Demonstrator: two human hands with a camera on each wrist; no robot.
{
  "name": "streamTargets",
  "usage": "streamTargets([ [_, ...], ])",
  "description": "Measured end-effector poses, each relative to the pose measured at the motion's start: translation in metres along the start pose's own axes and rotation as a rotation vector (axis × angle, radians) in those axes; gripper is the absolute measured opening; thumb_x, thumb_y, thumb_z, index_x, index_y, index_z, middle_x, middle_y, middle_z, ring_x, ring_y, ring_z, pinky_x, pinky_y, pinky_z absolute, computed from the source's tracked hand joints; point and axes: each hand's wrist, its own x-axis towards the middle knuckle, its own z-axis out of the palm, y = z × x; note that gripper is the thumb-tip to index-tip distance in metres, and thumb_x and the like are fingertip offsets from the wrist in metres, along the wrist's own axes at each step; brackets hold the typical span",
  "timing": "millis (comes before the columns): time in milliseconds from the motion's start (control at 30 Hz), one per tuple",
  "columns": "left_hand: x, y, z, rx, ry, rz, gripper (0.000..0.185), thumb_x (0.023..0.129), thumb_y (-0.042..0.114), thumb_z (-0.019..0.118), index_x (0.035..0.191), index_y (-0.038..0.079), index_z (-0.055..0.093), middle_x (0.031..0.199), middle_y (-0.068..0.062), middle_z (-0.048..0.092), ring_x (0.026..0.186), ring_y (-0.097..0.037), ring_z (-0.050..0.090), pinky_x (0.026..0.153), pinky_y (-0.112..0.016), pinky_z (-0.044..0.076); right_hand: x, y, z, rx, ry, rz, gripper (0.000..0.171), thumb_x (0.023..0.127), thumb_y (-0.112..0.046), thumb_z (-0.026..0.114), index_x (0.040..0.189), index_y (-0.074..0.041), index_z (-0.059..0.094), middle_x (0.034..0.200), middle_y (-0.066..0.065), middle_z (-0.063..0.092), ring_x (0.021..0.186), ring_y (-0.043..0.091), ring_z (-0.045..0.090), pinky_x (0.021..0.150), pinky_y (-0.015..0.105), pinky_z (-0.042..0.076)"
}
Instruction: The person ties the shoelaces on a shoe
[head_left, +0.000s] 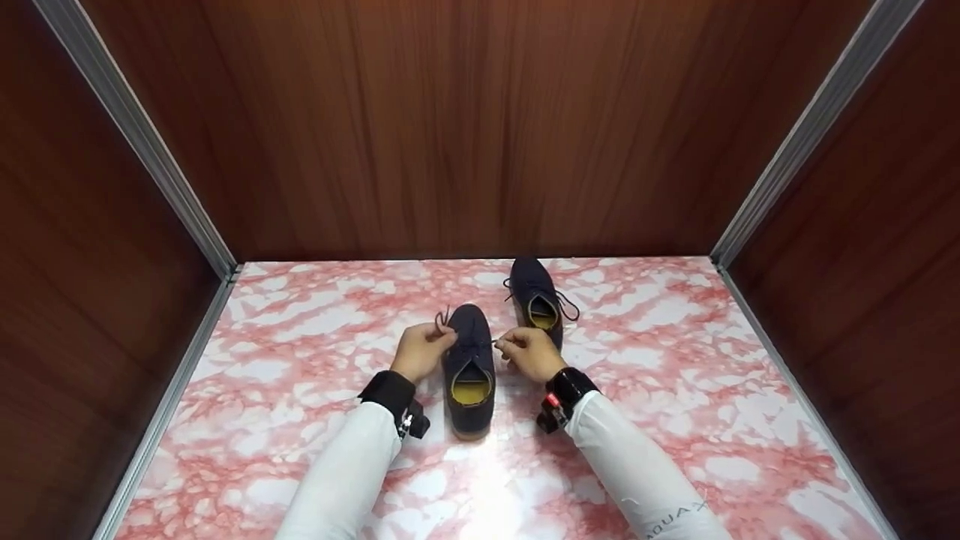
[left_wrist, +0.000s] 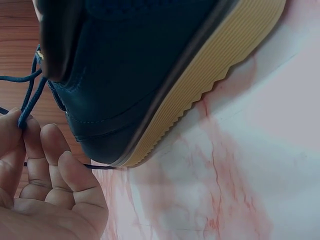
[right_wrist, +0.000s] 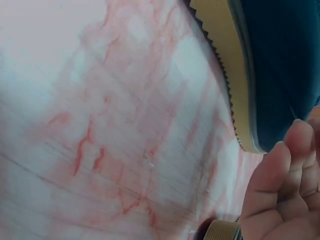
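Observation:
A dark navy lace-up shoe (head_left: 470, 330) with a yellow insole stands sole-down between the two hands, its toe pointing away from me. On its left side, my left hand (head_left: 420, 349) pinches a blue shoelace (left_wrist: 31, 102) between thumb and forefinger, and part of the lace sticks up above the fingers. From the right, my right hand (head_left: 536, 355) pinches the lace beside the shoe with thumb and forefinger. In the right wrist view the fingertips lie at the edge of the frame, so that pinch is hidden there. The tan ridged sole (left_wrist: 200, 75) shows in the left wrist view.
The matching navy shoe (head_left: 531, 276), its lace tied with loops out to the sides, stands behind my right hand near the back wall. Brown wood-grain panels (head_left: 450, 135) with grey metal edging (head_left: 795, 150) enclose the red-and-white marbled surface (head_left: 315, 450).

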Motion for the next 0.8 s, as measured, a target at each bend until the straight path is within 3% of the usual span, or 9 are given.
streamTargets([
  [267, 0.000, -0.002, 0.001, -0.013, -0.001, 0.019, 0.014, 0.093, 0.009, 0.075, 0.097, -0.004, 0.076, 0.085, -0.010, 0.076, 0.074, -0.006, 0.063, 0.073, -0.021, 0.053, -0.006, -0.010, -0.006, 0.246, 0.141, 0.053, 0.020, 0.098, -0.012, 0.071, 0.110, 0.004, 0.078, 0.085, 0.013, 0.078, 0.059, 0.007, 0.065, 0.059, 0.023, 0.059],
  [433, 0.000, -0.003, 0.001, -0.006, 0.000, 0.029, 0.012, 0.094, 0.007, 0.075, 0.097, -0.004, 0.076, 0.091, -0.016, 0.078, 0.077, -0.008, 0.066, 0.075, -0.022, 0.054, -0.008, -0.019, -0.011, 0.409, 0.219, 0.071, 0.020, 0.097, -0.013, 0.073, 0.110, 0.002, 0.079, 0.080, 0.001, 0.077, 0.059, 0.006, 0.066, 0.055, 0.020, 0.055],
  [567, -0.001, -0.003, 0.000, -0.018, -0.010, 0.029, 0.011, 0.094, 0.008, 0.074, 0.097, -0.002, 0.077, 0.087, -0.012, 0.077, 0.076, -0.011, 0.067, 0.073, -0.022, 0.055, -0.008, -0.026, -0.018, 0.564, 0.242, 0.100, 0.019, 0.098, -0.014, 0.073, 0.109, 0.001, 0.078, 0.081, -0.002, 0.076, 0.062, 0.008, 0.067, 0.053, 0.021, 0.053],
  [700, -0.002, -0.003, 0.001, -0.017, -0.010, 0.060, 0.008, 0.092, 0.009, 0.074, 0.092, 0.002, 0.077, 0.078, -0.004, 0.074, 0.069, -0.010, 0.066, 0.069, -0.021, 0.053, -0.008, -0.030, -0.026, 0.730, 0.216, 0.090, 0.011, 0.102, -0.011, 0.066, 0.100, -0.005, 0.075, 0.088, 0.000, 0.075, 0.075, 0.013, 0.071, 0.067, 0.027, 0.061],
  [800, -0.002, -0.004, 0.002, -0.017, -0.012, 0.062, 0.008, 0.092, 0.008, 0.074, 0.092, 0.001, 0.077, 0.077, -0.003, 0.073, 0.068, -0.008, 0.063, 0.068, -0.020, 0.053, -0.008, -0.032, -0.033, 0.841, 0.170, 0.069, 0.014, 0.107, -0.012, 0.058, 0.097, -0.011, 0.068, 0.094, 0.004, 0.077, 0.086, 0.018, 0.074, 0.079, 0.033, 0.063],
])
